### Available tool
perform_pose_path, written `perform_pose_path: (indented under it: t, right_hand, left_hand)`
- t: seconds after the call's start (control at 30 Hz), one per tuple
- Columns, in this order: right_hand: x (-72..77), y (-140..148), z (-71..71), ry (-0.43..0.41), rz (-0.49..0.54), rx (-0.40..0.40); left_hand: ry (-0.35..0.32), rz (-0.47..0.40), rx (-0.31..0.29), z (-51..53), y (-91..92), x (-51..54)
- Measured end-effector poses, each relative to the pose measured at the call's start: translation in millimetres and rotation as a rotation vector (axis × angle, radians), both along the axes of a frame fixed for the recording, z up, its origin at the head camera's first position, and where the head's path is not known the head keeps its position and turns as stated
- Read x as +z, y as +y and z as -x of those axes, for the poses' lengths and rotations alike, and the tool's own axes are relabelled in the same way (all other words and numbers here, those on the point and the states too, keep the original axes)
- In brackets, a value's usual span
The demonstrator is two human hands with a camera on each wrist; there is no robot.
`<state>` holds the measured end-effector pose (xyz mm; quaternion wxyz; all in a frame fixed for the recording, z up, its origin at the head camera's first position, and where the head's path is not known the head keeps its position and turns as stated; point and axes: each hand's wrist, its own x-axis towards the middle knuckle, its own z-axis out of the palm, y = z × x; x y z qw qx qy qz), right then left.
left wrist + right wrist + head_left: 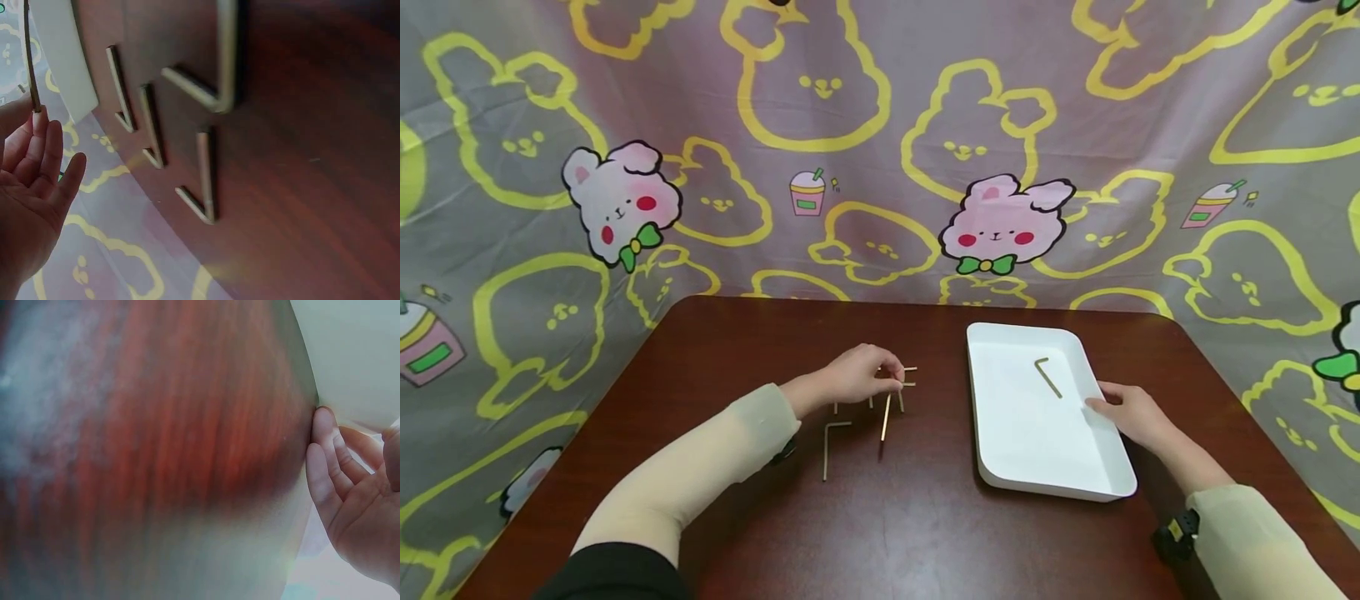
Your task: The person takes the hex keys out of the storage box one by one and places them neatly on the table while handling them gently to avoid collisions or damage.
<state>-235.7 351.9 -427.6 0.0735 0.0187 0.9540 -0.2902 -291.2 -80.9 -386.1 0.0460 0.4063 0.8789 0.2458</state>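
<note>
My left hand pinches a brass-coloured hex key between thumb and fingertips, its long arm slanting down above the table. In the left wrist view that hex key's long arm rises from the fingertips, while the other fingers are spread. Several more L-shaped hex keys lie under and around this hand, one of them nearer the front. On the right, my right hand grips the side of a white tray, thumb over the rim and fingers against the outside. One hex key lies inside the tray.
The dark brown wooden table bears everything. Behind it hangs a grey-pink curtain printed with yellow outlines and rabbits. In the left wrist view, loose hex keys lie in a rough row towards the table's edge.
</note>
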Motion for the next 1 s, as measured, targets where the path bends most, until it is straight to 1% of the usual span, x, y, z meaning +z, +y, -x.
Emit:
perform_pose_path:
  t: [0.17, 0.33, 0.43, 0.6, 0.8, 1.0]
  right_hand:
    - [1.7, 0.4, -0.2, 0.006, 0.001, 0.0]
    - [2.3, -0.3, -0.5, 0.004, 0.007, 0.002]
    - [1.8, -1.0, -0.8, 0.003, 0.01, 0.002]
    - [1.1, -1.4, -0.5, 0.007, 0.007, 0.001]
    - [1.3, -2.0, -1.2, -0.003, 0.006, -0.01]
    - [1.5, -2.1, -0.8, 0.005, 0.007, -0.007]
  left_hand:
    - [-0.009, 0.036, 0.038, -7.4, -9.4, -8.6]
    - [-0.03, 0.11, 0.087, -14.7, -16.4, -18.2]
    - [-0.028, 0.14, 0.103, -17.9, -18.5, -22.5]
    - [0.002, 0.172, 0.094, -20.4, -19.4, -27.2]
    - [0.004, 0.2, 0.098, -23.0, -19.5, -32.6]
    - [0.048, 0.202, 0.099, -21.0, -19.1, -33.0]
